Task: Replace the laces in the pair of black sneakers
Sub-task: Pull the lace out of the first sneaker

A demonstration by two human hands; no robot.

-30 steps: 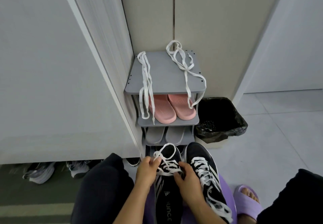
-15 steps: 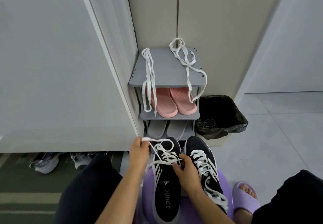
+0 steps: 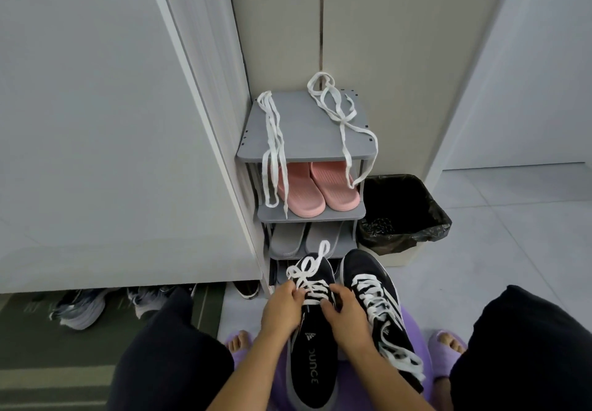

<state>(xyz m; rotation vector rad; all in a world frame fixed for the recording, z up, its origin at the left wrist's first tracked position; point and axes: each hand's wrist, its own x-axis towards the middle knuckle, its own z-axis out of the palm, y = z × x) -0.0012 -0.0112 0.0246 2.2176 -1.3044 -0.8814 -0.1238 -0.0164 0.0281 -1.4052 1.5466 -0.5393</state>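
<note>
Sneakers, black with white stripes, sit side by side on a purple stool [image 3: 414, 330] between the person's knees. The left sneaker [image 3: 312, 359] has its long axis running straight away from the person, toe towards the grey shoe rack [image 3: 304, 136] and heel nearest the camera, its insole open to view. The right sneaker [image 3: 373, 282] points the same way but is angled slightly, with its heel swung out to the right. It is laced, and the loose ends trail off past the heel.

Both forearms come in from below, backs of the hands up. The left hand [image 3: 282, 306] pinches the white lace [image 3: 306, 271] at the left side of the lacing, fingers curled tight round it. The right hand [image 3: 344, 314] has its fingers and thumb curled closed on the left sneaker's right eyelet row; whether lace is also caught under the fingertips I cannot tell. Loose loops of that lace lie over the toe.

Two spare white laces [image 3: 272, 141] drape over the rack's top shelf and hang down in front of the pink slippers [image 3: 307, 192]. Grey slippers [image 3: 288, 239] sit one shelf lower. A bin lined with a black bag [image 3: 405, 215] stands just right of the rack.
</note>
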